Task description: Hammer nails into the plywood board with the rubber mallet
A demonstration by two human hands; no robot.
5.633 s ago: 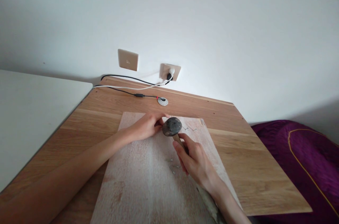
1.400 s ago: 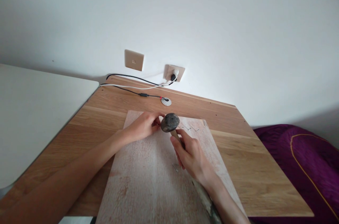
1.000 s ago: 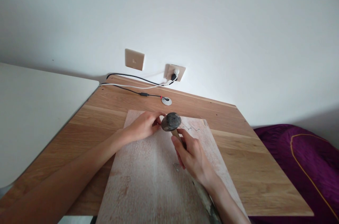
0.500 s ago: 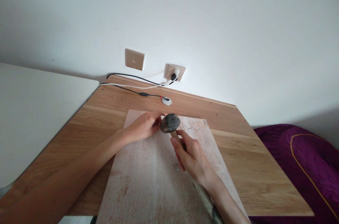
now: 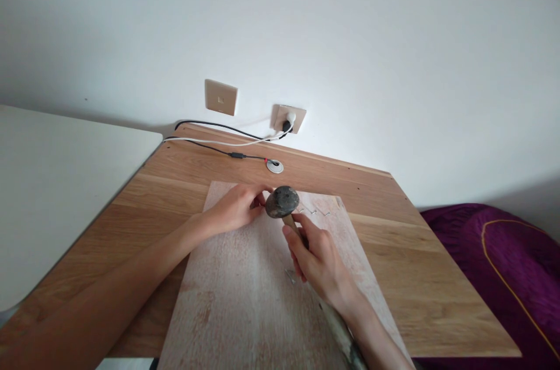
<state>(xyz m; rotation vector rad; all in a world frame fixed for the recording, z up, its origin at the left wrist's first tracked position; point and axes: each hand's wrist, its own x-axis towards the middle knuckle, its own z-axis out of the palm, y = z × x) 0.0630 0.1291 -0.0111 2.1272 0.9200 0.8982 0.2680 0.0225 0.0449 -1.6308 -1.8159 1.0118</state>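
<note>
My right hand (image 5: pixel 318 259) is closed round the wooden handle of a hammer, close under its dark round head (image 5: pixel 282 202). The head hovers just over the far part of a pale wooden board (image 5: pixel 245 294) that lies on the table. My left hand (image 5: pixel 238 206) rests on the board right beside the hammer head, fingers pinched together at its left; what they pinch is hidden behind the head. A few small nails (image 5: pixel 315 212) lie on the board to the right of the head, and others (image 5: pixel 290 274) lie near my right hand.
The board lies on an oak table (image 5: pixel 420 276) against a white wall. Black and white cables (image 5: pixel 219 145) run from a wall socket (image 5: pixel 286 119) to a round grommet (image 5: pixel 274 166). A white surface (image 5: pixel 56 183) adjoins at left; purple bedding (image 5: pixel 503 259) at right.
Over the last second the hammer head bobs slightly up and down beside my left fingers. Both hands stay in place. The view has shifted a little since the oldest frame.
</note>
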